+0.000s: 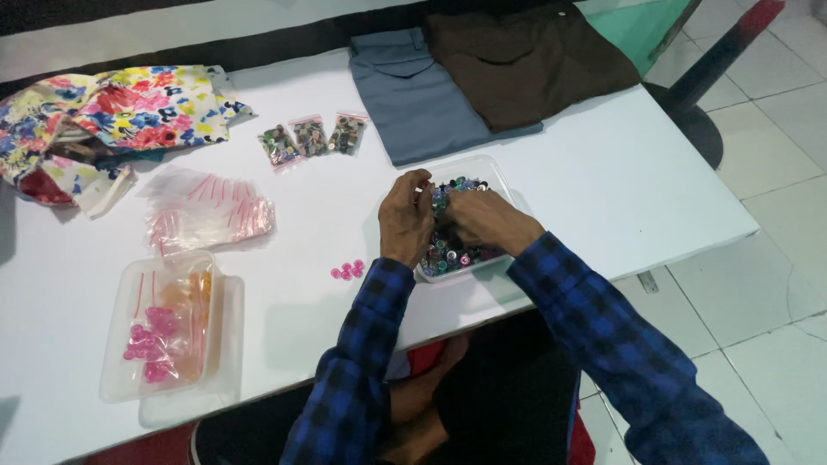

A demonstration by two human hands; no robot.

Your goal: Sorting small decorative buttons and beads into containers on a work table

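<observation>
My left hand point(405, 220) and right hand point(487, 220) sit over the button tray point(495, 172), fingers pinched together; I cannot tell what they hold.

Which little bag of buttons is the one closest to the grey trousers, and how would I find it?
Start at the white table and find the folded grey trousers at its far edge. Just left of them lie three small clear bags of buttons in a row. Yours is the rightmost bag, nearest the trousers, holding mostly dark buttons, unlike the greener leftmost bag.
</observation>
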